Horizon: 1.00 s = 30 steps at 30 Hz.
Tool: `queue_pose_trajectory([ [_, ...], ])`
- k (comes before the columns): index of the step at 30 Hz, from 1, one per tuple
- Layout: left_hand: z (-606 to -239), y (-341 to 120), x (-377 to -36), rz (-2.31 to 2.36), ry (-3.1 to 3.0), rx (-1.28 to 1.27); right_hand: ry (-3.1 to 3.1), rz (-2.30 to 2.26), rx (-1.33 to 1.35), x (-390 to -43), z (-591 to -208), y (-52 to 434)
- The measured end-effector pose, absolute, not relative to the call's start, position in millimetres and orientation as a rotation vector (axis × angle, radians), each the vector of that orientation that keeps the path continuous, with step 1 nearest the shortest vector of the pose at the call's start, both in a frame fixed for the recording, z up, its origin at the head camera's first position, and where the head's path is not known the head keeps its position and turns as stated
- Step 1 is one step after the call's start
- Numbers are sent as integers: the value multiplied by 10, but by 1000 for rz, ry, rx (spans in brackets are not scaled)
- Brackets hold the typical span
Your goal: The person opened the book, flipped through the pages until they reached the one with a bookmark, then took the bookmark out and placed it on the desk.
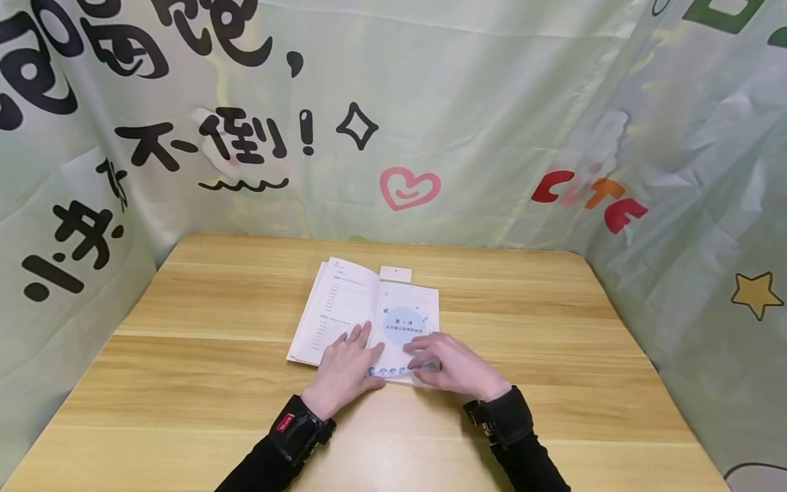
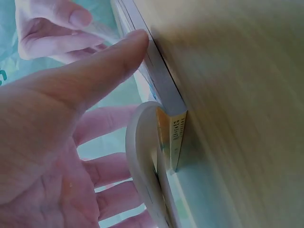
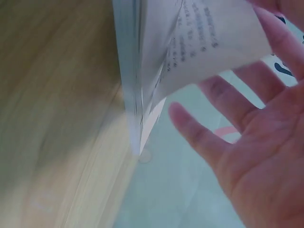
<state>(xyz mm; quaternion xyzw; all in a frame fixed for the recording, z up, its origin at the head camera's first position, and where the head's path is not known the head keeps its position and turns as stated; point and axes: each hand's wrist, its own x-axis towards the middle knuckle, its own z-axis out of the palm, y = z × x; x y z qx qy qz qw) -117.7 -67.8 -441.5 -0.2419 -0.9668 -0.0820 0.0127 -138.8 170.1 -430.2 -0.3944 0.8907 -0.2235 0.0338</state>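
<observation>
The open book (image 1: 344, 297) lies midway between the left and right edges of the bench (image 1: 203, 396), and the released left grip (image 1: 346, 369) should keep it flat while the right grip (image 1: 453, 365), pinching a lifted page (image 3: 232, 42), turns this gently.

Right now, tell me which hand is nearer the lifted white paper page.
Right. The right hand pinches the lifted white paper page near its lower corner; the left hand, farther off, lies on the printed white left page.
</observation>
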Motion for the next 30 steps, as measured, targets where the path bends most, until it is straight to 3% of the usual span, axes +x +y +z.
queue_pose_trajectory([
  [30, -4470, -594, -1195, -261, -2788, -639, 3285, -1301, -1392, -1392, -4367, 1396],
])
